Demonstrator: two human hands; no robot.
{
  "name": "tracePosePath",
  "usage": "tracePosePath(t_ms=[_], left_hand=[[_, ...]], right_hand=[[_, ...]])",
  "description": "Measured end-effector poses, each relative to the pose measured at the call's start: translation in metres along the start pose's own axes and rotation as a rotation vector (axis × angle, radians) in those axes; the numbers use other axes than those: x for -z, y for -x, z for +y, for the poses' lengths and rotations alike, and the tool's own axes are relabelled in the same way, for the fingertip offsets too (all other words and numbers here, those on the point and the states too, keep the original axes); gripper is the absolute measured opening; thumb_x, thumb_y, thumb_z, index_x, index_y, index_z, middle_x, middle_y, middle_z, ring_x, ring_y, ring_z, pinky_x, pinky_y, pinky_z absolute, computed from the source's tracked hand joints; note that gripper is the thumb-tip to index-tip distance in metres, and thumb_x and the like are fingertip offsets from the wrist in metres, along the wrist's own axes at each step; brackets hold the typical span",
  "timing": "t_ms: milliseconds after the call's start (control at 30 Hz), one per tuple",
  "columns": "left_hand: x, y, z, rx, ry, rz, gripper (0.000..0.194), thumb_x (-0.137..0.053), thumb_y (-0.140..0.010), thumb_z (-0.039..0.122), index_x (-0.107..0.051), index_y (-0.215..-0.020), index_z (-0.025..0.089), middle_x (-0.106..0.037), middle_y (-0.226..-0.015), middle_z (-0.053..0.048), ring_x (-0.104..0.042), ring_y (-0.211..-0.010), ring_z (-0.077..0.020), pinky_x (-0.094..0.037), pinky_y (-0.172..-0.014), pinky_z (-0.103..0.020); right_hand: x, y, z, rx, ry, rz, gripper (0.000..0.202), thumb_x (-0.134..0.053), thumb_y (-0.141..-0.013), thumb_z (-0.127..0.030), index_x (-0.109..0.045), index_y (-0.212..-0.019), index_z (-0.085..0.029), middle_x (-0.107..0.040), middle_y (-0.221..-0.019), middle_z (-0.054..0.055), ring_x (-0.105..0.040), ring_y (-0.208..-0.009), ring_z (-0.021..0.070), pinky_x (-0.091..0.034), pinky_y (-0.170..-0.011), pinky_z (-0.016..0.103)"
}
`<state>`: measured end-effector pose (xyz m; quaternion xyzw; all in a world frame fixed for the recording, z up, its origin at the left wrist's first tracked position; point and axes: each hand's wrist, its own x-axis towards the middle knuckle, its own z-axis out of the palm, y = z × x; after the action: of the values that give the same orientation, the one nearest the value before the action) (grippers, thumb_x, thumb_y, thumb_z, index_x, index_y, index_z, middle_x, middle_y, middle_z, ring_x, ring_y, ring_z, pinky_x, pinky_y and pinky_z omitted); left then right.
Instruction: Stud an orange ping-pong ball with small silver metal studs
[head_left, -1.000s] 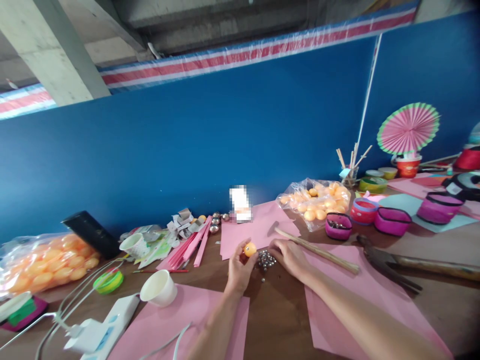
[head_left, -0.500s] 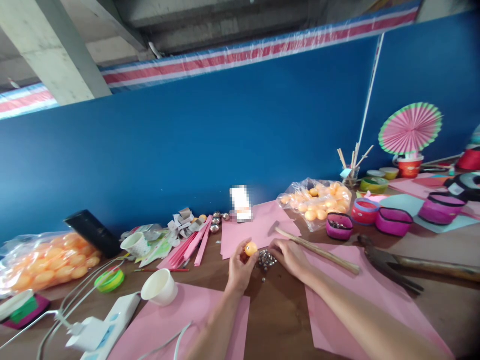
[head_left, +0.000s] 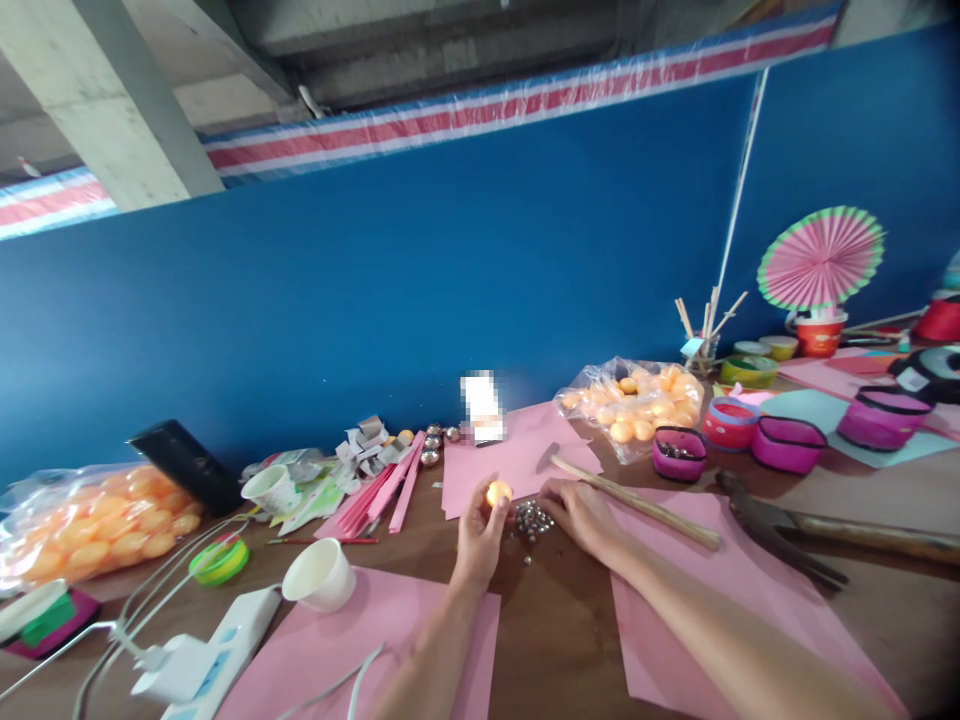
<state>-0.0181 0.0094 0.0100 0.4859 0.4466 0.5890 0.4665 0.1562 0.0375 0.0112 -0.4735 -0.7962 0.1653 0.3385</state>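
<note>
Hold the orange ball lightly between thumb and fingers of the left hand, above the worktop short of its far edge, and steady the right hand, its grip indeterminable, beside the metal beads.

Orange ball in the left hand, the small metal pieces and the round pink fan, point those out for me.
Orange ball (head_left: 499, 493): head view, middle of its visible side.
Small metal pieces (head_left: 533, 519): head view, middle of the pile.
Round pink fan (head_left: 821, 258): head view, its pleated face.
</note>
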Motion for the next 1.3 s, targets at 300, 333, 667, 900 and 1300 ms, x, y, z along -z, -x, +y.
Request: tracePosePath(t_ms=[300,333,667,900,1300], left_hand=[[-0.0003,0.0002,0.0007,0.018,0.009,0.007,0.055,-0.049,-0.077,0.043,-0.036,-0.125,0.018,-0.061,-0.098,-0.011,-0.060,-0.074,-0.0146,-0.051,-0.068,-0.029],[-0.0005,0.0003,0.0010,0.018,0.011,0.008,0.055,-0.049,-0.077,0.043,-0.037,-0.125,0.018,-0.061,-0.098,-0.011,-0.060,-0.075,-0.0150,-0.051,-0.068,-0.030],[0.0000,-0.0002,-0.0008,0.005,0.010,0.026,0.055,-0.049,-0.077,0.044,-0.035,-0.126,0.021,-0.061,-0.102,-0.010,-0.060,-0.079,-0.0148,-0.049,-0.074,-0.030],[-0.0005,-0.0004,0.0003,-0.082,-0.021,0.047,0.049,-0.052,-0.077,0.037,-0.036,-0.120,0.023,-0.055,-0.111,-0.009,-0.057,-0.091,-0.0155,-0.046,-0.081,-0.031],[0.0005,-0.0012,-0.0009,-0.102,-0.126,0.036,0.045,-0.057,-0.073,0.035,-0.047,-0.113,0.019,-0.060,-0.094,-0.005,-0.057,-0.082,-0.0130,-0.045,-0.075,-0.024]], right_hand=[[0.0003,-0.0002,-0.0013,0.011,0.003,0.010,0.019,-0.044,-0.081,-0.029,-0.059,-0.076,-0.019,-0.063,-0.073,0.002,-0.057,-0.067,0.0147,-0.037,-0.058,0.022],[-0.0003,-0.0004,-0.0010,0.008,0.006,0.013,0.018,-0.045,-0.080,-0.029,-0.059,-0.076,-0.019,-0.063,-0.074,0.002,-0.056,-0.066,0.0146,-0.036,-0.057,0.022],[-0.0010,-0.0003,0.0001,0.011,0.001,0.016,0.013,-0.046,-0.078,-0.023,-0.059,-0.077,-0.019,-0.063,-0.074,0.001,-0.056,-0.066,0.0141,-0.036,-0.057,0.022],[0.0003,-0.0002,-0.0009,0.011,-0.022,0.023,0.015,-0.044,-0.079,-0.021,-0.059,-0.079,-0.020,-0.063,-0.077,0.002,-0.058,-0.072,0.0154,-0.040,-0.063,0.024],[-0.0015,-0.0003,0.0015,0.038,-0.023,0.054,0.016,-0.044,-0.078,-0.019,-0.060,-0.080,-0.020,-0.063,-0.079,0.002,-0.057,-0.077,0.0162,-0.041,-0.069,0.026]])
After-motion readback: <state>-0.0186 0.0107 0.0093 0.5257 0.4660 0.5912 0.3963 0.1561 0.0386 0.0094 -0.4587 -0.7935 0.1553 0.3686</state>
